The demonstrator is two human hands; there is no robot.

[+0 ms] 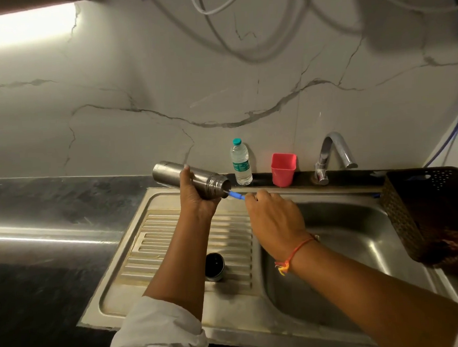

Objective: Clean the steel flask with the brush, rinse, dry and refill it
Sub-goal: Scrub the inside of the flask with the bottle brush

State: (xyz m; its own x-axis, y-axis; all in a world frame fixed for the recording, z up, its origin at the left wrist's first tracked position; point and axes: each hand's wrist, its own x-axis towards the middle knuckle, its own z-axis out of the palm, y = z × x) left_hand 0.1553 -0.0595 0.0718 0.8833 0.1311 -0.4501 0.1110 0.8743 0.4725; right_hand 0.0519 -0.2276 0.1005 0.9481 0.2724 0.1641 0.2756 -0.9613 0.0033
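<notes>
Over the sink (345,236), your left hand (197,199) grips the flask (188,179) near-horizontal, mouth facing right; your right hand (272,216) pinches the brush (235,195), lined up along that axis.

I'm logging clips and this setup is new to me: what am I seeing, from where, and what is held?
No machine: a person's bare hands, filmed from one camera on their head, looking down. The left hand grips a steel flask above the sink, mouth pointing right. The right hand holds a blue brush poking into that mouth. A dark cap stands on the draining board; a water bottle, red cup and tap line the back ledge; a dark basket sits right.
</notes>
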